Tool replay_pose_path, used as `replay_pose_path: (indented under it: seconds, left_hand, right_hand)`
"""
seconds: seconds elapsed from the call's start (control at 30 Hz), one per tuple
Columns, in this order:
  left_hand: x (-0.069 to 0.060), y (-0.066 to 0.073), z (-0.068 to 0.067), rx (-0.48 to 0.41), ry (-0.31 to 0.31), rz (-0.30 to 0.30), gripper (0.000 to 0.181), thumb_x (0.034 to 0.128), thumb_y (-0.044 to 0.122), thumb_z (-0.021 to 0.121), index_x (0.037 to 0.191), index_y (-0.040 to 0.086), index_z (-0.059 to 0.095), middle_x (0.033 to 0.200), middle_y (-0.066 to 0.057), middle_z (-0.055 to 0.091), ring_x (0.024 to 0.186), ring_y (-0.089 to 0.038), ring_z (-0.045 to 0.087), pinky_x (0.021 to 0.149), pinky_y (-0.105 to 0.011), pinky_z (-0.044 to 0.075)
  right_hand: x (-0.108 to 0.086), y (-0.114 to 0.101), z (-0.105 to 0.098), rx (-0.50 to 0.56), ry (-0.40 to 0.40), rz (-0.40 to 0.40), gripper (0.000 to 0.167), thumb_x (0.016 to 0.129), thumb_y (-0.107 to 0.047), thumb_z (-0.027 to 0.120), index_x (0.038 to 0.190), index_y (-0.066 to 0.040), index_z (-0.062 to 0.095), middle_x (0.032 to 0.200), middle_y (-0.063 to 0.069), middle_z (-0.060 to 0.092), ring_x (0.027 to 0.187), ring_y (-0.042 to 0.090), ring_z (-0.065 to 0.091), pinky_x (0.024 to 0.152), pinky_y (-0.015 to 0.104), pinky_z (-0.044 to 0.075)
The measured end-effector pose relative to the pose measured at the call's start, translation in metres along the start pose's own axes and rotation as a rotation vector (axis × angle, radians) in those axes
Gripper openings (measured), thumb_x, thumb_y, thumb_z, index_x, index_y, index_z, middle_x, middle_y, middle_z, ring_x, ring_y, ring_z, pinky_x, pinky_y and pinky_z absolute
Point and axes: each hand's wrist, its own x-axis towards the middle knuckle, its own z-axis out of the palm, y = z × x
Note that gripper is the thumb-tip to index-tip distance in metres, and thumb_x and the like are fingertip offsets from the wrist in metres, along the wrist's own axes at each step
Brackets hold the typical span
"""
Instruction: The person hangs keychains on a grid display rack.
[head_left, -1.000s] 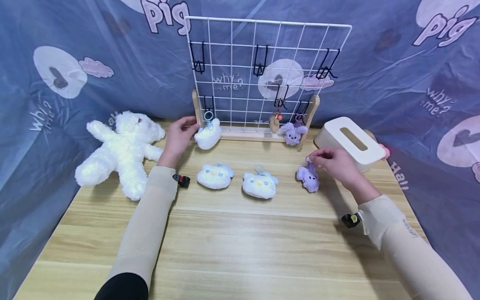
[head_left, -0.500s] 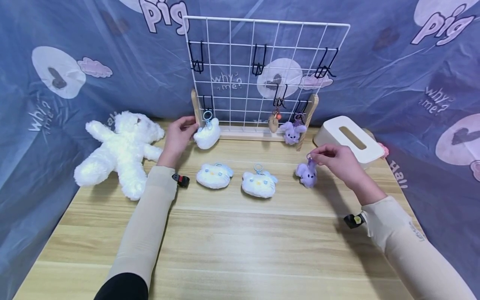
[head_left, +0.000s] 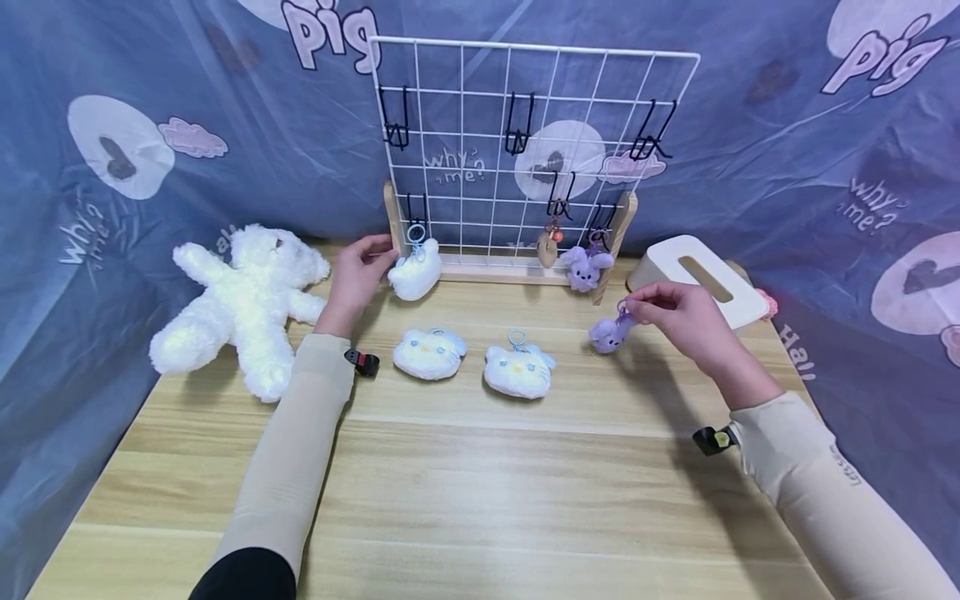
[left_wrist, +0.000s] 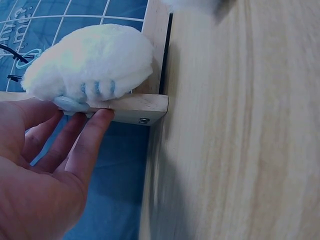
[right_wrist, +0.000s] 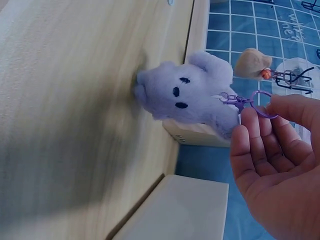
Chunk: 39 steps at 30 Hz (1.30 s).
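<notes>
The right hand (head_left: 681, 321) pinches the purple ring (right_wrist: 252, 101) of a purple bunny plush keychain (right_wrist: 177, 95) between thumb and fingertips; the bunny hangs tilted just below and to the left of those fingertips. Just beyond and to the right of this hand stands a white tissue box (head_left: 675, 275). Farther off, to its left and beyond, a second purple bunny keychain (head_left: 583, 268) and a brown pendant with an orange bead (head_left: 548, 250) hang from hooks.

The left hand (head_left: 356, 275) has its fingertips against the wooden post (left_wrist: 145, 102); I cannot tell whether it grips it. Right beside those fingers, a white plush charm (head_left: 416, 271) hangs by a blue ring. On the wooden table (head_left: 487, 500), between the hands, lie two white kitty-face keychains (head_left: 429, 354) (head_left: 517, 371). A white plush bear (head_left: 251, 300) lies to the left of the left hand. Beyond both hands rises the white grid rack (head_left: 536, 45), carrying black hooks (head_left: 517, 133), with a printed blue curtain (head_left: 262, 150) behind it.
</notes>
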Motion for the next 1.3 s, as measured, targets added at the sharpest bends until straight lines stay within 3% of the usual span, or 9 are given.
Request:
replay_pose_path:
  seconds: [0.23, 0.63, 0.73, 0.87, 1.3]
  left_hand:
    - [-0.001, -0.001, -0.001, 0.003, -0.001, 0.002, 0.042, 0.1124, 0.018, 0.07, 0.151, 0.003, 0.067, 0.151, -0.022, 0.07, 0.112, -0.013, 0.07, 0.078, -0.012, 0.062]
    - [0.0, -0.001, 0.0, 0.011, -0.001, 0.001, 0.042, 0.1123, 0.018, 0.07, 0.152, 0.003, 0.067, 0.151, -0.021, 0.07, 0.113, -0.014, 0.07, 0.078, -0.012, 0.062]
    - [0.0, 0.0, 0.0, 0.01, 0.001, 0.001, 0.042, 0.1121, 0.017, 0.07, 0.151, 0.003, 0.067, 0.15, -0.021, 0.071, 0.111, -0.012, 0.07, 0.078, -0.012, 0.062]
    - [-0.001, 0.0, -0.001, 0.012, 0.003, 0.003, 0.042, 0.1121, 0.017, 0.07, 0.151, 0.002, 0.067, 0.149, -0.021, 0.071, 0.108, -0.009, 0.069, 0.078, -0.013, 0.061]
    - [-0.001, 0.001, -0.001, 0.006, -0.004, 0.0, 0.042, 0.1121, 0.018, 0.071, 0.151, 0.003, 0.067, 0.15, -0.022, 0.071, 0.108, -0.009, 0.069, 0.078, -0.012, 0.061]
  right_hand:
    - [0.004, -0.007, -0.005, -0.033, 0.03, -0.029, 0.03, 0.111, -0.026, 0.073, 0.124, 0.0, 0.079, 0.091, -0.029, 0.075, 0.087, -0.008, 0.066, 0.076, 0.011, 0.054]
    - [0.012, -0.022, -0.019, 0.058, 0.062, -0.102, 0.025, 0.109, -0.013, 0.074, 0.123, 0.007, 0.077, 0.095, -0.025, 0.081, 0.086, -0.01, 0.071, 0.079, 0.006, 0.055]
    - [0.013, -0.029, -0.023, 0.049, 0.087, -0.093, 0.022, 0.108, -0.015, 0.075, 0.121, 0.003, 0.079, 0.091, -0.029, 0.078, 0.085, -0.009, 0.071, 0.079, 0.007, 0.054]
    - [0.012, -0.038, -0.029, 0.04, 0.135, -0.075, 0.02, 0.108, -0.02, 0.078, 0.118, -0.004, 0.082, 0.093, -0.025, 0.08, 0.084, -0.007, 0.07, 0.078, 0.009, 0.055]
    - [0.016, -0.064, -0.05, 0.044, 0.177, -0.066, 0.02, 0.108, -0.026, 0.078, 0.118, -0.009, 0.083, 0.084, -0.027, 0.078, 0.083, -0.003, 0.072, 0.076, 0.01, 0.054]
